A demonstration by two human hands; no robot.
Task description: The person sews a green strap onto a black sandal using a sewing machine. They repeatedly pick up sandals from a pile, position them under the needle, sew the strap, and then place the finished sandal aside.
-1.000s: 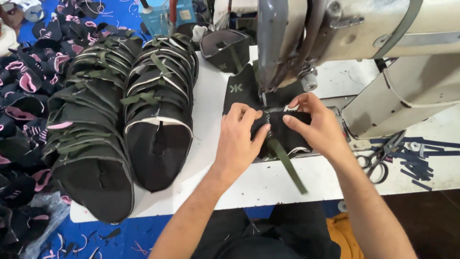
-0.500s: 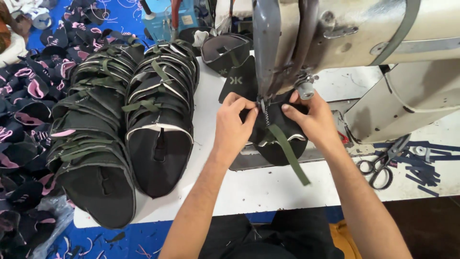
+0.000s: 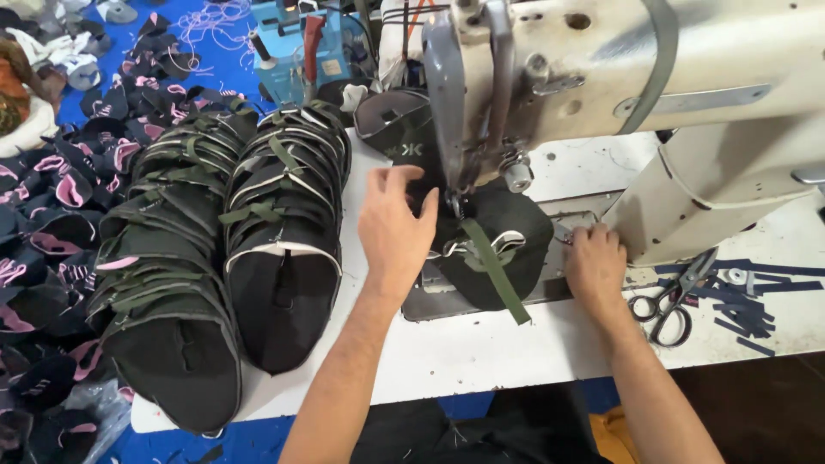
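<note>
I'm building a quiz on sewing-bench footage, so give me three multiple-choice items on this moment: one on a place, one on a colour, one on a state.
1. Where do the scissors lie?
A. On the white table, to the right of the right hand
B. On top of the stacked pieces
C. On the blue floor

2. What colour is the strap across the black piece under the needle?
A. Pink
B. Olive green
C. White

3. How is the left hand?
A. Closed around the scissors
B. Open, fingers spread, over the black piece's left edge
C. Resting on the stacks

Answers: 1 A, the scissors sit on the tabletop past the right hand, beside dark fabric scraps. 2 B, the strip running diagonally down the piece is olive green. 3 B, the fingers are splayed and grip nothing.
</note>
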